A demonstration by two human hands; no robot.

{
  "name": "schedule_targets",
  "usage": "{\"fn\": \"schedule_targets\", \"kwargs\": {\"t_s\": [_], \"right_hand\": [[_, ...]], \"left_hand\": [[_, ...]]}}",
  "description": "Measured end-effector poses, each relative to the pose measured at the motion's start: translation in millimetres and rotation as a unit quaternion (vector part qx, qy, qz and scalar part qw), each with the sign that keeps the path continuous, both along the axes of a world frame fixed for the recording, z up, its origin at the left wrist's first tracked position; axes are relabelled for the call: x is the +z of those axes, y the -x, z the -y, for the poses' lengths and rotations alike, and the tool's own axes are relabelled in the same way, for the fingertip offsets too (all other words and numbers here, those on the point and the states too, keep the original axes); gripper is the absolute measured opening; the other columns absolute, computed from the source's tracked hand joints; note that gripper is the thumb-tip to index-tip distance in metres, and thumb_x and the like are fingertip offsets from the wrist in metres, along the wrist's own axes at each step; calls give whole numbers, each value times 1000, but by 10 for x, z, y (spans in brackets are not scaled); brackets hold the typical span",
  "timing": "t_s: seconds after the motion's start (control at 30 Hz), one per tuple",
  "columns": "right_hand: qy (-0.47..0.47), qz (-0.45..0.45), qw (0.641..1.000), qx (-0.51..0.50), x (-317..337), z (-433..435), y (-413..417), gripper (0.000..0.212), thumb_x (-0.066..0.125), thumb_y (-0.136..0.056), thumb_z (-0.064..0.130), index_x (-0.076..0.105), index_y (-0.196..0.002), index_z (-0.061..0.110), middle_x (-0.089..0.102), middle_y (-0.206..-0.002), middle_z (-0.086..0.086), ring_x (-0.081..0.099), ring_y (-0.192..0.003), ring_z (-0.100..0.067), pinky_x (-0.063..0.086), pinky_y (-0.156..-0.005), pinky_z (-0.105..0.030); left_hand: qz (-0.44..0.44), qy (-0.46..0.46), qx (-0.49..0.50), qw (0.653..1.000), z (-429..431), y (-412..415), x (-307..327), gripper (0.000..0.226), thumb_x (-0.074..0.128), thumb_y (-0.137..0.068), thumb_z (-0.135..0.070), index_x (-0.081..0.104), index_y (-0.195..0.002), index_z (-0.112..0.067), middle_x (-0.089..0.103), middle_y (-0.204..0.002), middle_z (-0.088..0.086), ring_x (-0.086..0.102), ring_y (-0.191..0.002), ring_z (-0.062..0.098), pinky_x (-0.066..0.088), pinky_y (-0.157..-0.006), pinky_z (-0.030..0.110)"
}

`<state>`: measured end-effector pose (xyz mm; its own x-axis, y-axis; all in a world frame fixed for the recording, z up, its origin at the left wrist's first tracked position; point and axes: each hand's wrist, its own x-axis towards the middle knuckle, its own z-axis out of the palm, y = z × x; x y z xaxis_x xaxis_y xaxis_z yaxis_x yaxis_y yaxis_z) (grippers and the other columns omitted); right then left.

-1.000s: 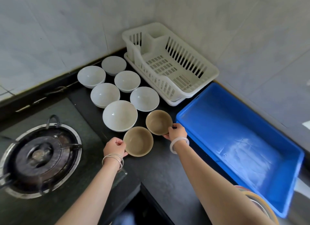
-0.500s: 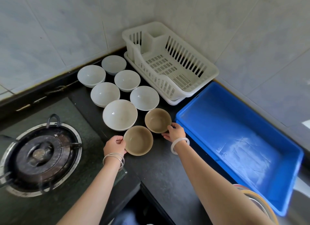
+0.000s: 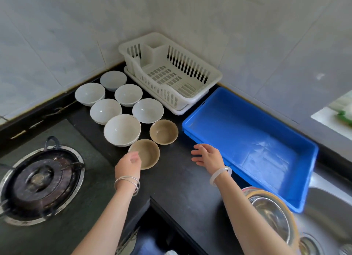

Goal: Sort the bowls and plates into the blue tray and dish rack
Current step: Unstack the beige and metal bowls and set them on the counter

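Here, round tan bowl [image 3: 163, 132] near slatted white plastic rack [image 3: 167, 94]

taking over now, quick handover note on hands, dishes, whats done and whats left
Left hand: at the near brown bowl rim, grip unclear.
Right hand: open over the counter, holding nothing.
Six white bowls, the near brown bowl and the far brown bowl sit on the counter left of the dish rack and blue tray.
Done: nothing; rack and tray hold no dishes.
Left: all eight bowls.
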<state>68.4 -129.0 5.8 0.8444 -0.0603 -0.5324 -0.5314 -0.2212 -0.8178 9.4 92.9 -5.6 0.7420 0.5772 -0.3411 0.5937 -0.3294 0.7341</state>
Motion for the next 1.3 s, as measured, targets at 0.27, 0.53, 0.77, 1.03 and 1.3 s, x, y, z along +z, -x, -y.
{"fn": "schedule_targets", "kwargs": {"t_s": [0.27, 0.53, 0.77, 1.03, 1.3], "right_hand": [[180, 39, 978, -99, 189, 1184, 793, 18, 49, -89, 8, 63, -84, 19, 73, -87, -9, 64, -63, -18, 46, -65, -30], [376, -20, 915, -146, 93, 2040, 1601, 16, 56, -85, 18, 70, -94, 13, 73, -97, -12, 64, -93, -31, 45, -76, -32], [387, -22, 910, -147, -27, 2102, 1779, 18, 56, -85, 21, 71, -91, 13, 71, -95, -9, 63, -88, -28, 46, -74, -32], [374, -47, 915, -144, -60, 2055, 1705, 9, 61, -84, 24, 62, -84, 16, 65, -90, -4, 58, -81, -24, 39, -66, -26], [300, -34, 937, -174, 14, 2199, 1728, 23, 59, -84, 20, 45, -67, 20, 62, -74, -2, 60, -73, -28, 45, -64, -32]], "left_hand": [[9, 47, -246, 968, 1361, 152, 183, 21, 51, -90, -15, 67, -102, -19, 69, -100, -1, 65, -88, 18, 53, -79, 29], [-8, 19, -435, 900, 2439, 440, 195, 19, 58, -87, -21, 68, -103, -18, 70, -104, -1, 63, -96, 14, 49, -83, 24], [-5, -29, -464, 886, 2677, 536, 163, 32, 57, -86, -11, 62, -117, -18, 68, -114, 3, 63, -104, 19, 48, -89, 27], [-14, -9, -454, 891, 2708, 502, 131, 33, 51, -88, -7, 61, -118, -17, 67, -115, 2, 62, -102, 19, 45, -82, 20], [-38, -4, -451, 892, 2687, 391, 140, 29, 48, -92, -12, 61, -117, -15, 66, -114, 3, 61, -100, 15, 42, -80, 18]]}}
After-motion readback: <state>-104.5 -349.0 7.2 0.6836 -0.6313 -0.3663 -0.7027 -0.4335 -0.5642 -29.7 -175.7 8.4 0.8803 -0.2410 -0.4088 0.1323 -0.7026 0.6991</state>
